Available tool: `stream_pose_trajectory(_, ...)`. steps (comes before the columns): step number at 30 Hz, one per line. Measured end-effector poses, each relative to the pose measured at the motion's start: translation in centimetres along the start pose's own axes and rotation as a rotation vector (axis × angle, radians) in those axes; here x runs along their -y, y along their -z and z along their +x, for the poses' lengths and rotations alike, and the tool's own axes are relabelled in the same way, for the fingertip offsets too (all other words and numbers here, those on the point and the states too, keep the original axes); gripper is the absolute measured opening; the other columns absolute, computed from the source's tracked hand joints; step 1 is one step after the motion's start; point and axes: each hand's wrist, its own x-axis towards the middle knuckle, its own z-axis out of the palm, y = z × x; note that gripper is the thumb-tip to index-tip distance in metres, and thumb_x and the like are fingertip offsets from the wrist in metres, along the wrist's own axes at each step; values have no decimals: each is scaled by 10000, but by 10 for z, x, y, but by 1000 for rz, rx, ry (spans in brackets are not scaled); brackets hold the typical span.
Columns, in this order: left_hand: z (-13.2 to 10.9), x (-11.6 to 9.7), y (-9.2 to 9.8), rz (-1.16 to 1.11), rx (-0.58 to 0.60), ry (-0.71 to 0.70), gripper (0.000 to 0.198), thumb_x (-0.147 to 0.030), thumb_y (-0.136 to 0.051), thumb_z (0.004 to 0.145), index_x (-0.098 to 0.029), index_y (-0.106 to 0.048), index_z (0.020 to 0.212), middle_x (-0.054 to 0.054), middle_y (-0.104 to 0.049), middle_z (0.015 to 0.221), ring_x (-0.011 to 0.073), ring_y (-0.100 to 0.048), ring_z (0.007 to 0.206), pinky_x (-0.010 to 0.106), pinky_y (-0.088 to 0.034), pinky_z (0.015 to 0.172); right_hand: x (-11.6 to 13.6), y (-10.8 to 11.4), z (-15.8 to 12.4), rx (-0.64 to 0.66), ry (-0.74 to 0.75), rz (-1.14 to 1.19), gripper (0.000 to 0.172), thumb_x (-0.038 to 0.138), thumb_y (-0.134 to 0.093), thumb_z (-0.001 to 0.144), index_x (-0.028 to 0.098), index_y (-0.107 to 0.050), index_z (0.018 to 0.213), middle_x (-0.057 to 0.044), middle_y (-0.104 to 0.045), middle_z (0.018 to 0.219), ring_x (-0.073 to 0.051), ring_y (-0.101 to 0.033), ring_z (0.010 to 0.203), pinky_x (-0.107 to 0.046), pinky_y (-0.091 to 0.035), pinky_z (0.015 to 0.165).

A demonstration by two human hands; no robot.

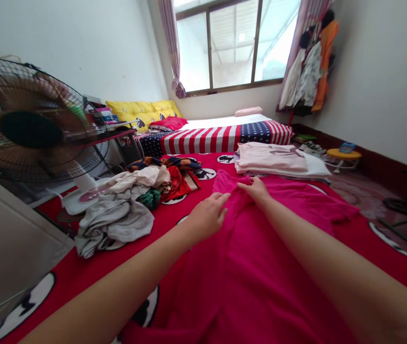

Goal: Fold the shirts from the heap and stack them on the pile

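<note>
The left hand (pixel 207 216), fingers curled, touches a hot-pink T-shirt (pixel 261 267), its grip unclear, while the right hand (pixel 256 190) pinches the upper edge, the shirt spread smooth over a red bedspread (pixel 175 224).

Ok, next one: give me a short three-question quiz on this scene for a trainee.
1. Which garment do the left hand and the right hand both touch?
2. True or false: in this view, the stand fan is to the left of the crumpled grey clothes.
3. Which pattern is on the bedding beyond the hands? A: stars and stripes. B: checks. C: plain white.

Key: 1, the magenta shirt. 2, true. 3, A.
</note>
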Motion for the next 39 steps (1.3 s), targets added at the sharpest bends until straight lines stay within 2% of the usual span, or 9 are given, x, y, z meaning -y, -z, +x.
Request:
stream_pose_trajectory(2,14,17,-32,43,5,54,625,-322,-454,911,-58,-293,1454,197,-338,1491,255,-330,1380,353,-335,1095,-3,3,-2,-22,-1,-25,347,244,-680,663,158,-594,988,-40,-676,801,-191,-650,720,-294,-526,639)
stream_pose_trajectory(6,9,27,-70,126,22,67,654,-497,-351,939,-91,-320,1451,184,-257,1530,291,-175,1433,461,-190,1160,0,13,0,-86,38,-178,368,167,-647,638,167,-620,1005,-88,-662,976,-246,-622,935,-366,-497,830)
stream_pose_trajectory(10,3,24,-72,150,17,68,623,-521,-297,947,-158,-344,1450,167,-249,1537,293,-157,1437,489,-179,1155,28,8,14,-175,260,-473,302,145,-543,721,165,-661,998,-128,-626,1117,-276,-553,1080,-377,-423,934)
stream_pose_trajectory(15,5,25,-72,123,9,78,625,-535,-291,941,-184,-335,1457,160,-230,1546,316,-153,1435,507,-184,1150,61,-35,25,34,422,-567,289,174,-457,833,178,-678,1018,-82,-687,1046,-213,-612,983,-308,-436,890)
stream_pose_trajectory(23,3,24,-73,70,3,86,583,-535,-316,934,-260,-359,1446,133,-212,1555,358,-115,1434,553,-171,1135,33,-77,39,339,434,-841,457,353,-332,952,192,-493,1348,-92,-404,1479,-292,-395,1316,-495,-347,1037)
stream_pose_trajectory(27,4,24,-73,54,0,99,571,-536,-331,931,-265,-389,1431,134,-224,1551,365,-130,1430,543,-169,1137,44,-58,32,362,463,-890,468,369,-441,919,169,-512,1336,-114,-400,1479,-300,-344,1359,-536,-233,1104)
stream_pose_trajectory(31,4,25,-76,53,-33,86,570,-540,-346,926,-269,-406,1424,132,-244,1545,369,-144,1425,533,-166,1140,32,-14,2,381,703,-796,486,399,-354,957,240,-425,1411,-59,-357,1511,-225,-262,1411,-472,-158,1154)
stream_pose_trajectory(36,4,26,-76,78,-40,81,561,-528,-360,926,-274,-404,1425,120,-253,1544,353,-172,1423,524,-185,1134,10,37,-17,492,309,-969,583,498,-339,942,209,-362,1448,-106,-255,1546,-272,-226,1423,-554,-241,1103)
stream_pose_trajectory(39,5,27,-76,94,-42,76,548,-516,-362,931,-273,-415,1419,122,-264,1541,352,-184,1421,525,-192,1129,14,49,-34,352,346,-944,600,517,-357,934,188,-386,1435,-133,-269,1539,-282,-251,1413,-533,-260,1099)
